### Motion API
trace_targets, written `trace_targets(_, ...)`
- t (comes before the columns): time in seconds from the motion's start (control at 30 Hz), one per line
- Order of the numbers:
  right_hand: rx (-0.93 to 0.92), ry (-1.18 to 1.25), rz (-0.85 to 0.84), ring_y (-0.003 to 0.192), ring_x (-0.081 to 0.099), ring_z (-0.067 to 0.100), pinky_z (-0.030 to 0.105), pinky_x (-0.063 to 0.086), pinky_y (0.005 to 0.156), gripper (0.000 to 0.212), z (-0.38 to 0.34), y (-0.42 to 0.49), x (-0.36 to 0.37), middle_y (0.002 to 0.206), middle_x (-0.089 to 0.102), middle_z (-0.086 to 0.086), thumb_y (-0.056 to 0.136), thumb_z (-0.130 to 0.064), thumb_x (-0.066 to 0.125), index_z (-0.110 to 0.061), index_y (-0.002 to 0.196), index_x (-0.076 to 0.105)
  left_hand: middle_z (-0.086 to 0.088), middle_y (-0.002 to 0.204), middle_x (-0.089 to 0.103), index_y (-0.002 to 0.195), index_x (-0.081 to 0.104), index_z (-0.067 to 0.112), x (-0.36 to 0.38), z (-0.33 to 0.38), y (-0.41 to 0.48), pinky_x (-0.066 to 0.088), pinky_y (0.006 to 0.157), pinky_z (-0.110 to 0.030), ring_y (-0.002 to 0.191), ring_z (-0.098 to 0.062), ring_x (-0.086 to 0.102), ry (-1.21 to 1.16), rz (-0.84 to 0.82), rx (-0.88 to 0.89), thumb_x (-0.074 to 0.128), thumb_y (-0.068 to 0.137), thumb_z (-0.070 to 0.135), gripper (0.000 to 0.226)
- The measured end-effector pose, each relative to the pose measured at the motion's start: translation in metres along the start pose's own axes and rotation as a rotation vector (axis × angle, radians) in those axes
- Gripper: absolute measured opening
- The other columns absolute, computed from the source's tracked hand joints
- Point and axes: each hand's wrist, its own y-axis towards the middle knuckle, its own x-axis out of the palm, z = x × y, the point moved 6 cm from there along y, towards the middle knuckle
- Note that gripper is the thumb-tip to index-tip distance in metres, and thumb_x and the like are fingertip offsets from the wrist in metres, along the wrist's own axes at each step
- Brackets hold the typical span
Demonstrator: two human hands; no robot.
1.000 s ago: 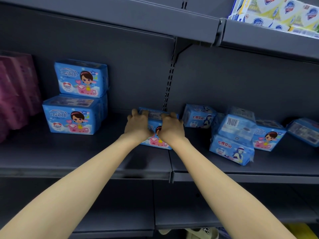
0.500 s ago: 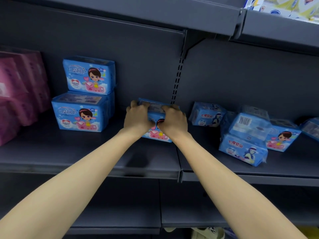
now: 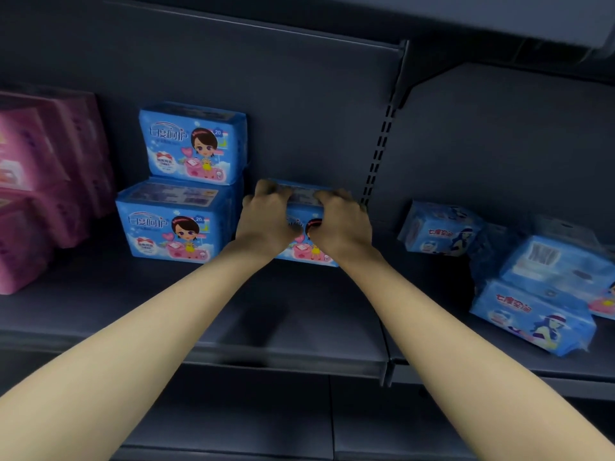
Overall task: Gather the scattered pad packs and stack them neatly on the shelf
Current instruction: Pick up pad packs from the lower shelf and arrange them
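Note:
A blue pad pack (image 3: pixel 304 239) with a cartoon girl stands upright on the dark shelf (image 3: pixel 233 314), close to the right of a two-high stack. My left hand (image 3: pixel 268 217) and my right hand (image 3: pixel 339 221) grip it from both sides, fingers curled over its top edge. The stack has a lower blue pack (image 3: pixel 173 221) and an upper blue pack (image 3: pixel 193 144). Further right lie scattered blue packs: one tilted (image 3: pixel 439 229), one near the front (image 3: pixel 532 316), and one on top with a barcode (image 3: pixel 555 261).
Pink packs (image 3: pixel 40 181) are stacked at the far left of the shelf. A slotted upright (image 3: pixel 379 151) divides the back panel. Another shelf hangs overhead at the top right (image 3: pixel 532 21), and a lower shelf (image 3: pixel 233 427) shows under my arms.
Both hands have slid the held pack left, closer to the stack. The camera has swung left and down, so the scattered packs sit nearer the right edge.

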Motion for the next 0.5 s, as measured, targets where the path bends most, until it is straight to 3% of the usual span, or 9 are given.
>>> trace_targets(0.23,0.000,-0.003,-0.020,0.117,0.047,0.035,0.035,0.046,0.087,0.053,-0.007,0.012,0.016,0.132,0.045,0.004,0.084,-0.014,0.063,-0.020,0.134,0.047,-0.010,0.137,0.031,0.137,0.041,0.014,0.008,-0.019,0.018,0.036,0.100,-0.035,0.117,-0.035,0.044,0.071,-0.046,0.007,0.067,0.082,0.019,0.061)
trace_targets(0.5,-0.010,-0.026,0.014,0.119,0.042,0.035,0.034,0.045,0.082,0.052,-0.013,0.023,0.023,0.138,0.040,0.001,0.087,-0.015,0.060,-0.022,0.136,0.044,-0.012,0.133,0.033,0.135,0.043,0.013,0.012,-0.033,0.036,0.041,0.099,-0.040,0.113,-0.038,0.047,0.105,-0.048,0.018,0.066,0.082,0.012,0.058)
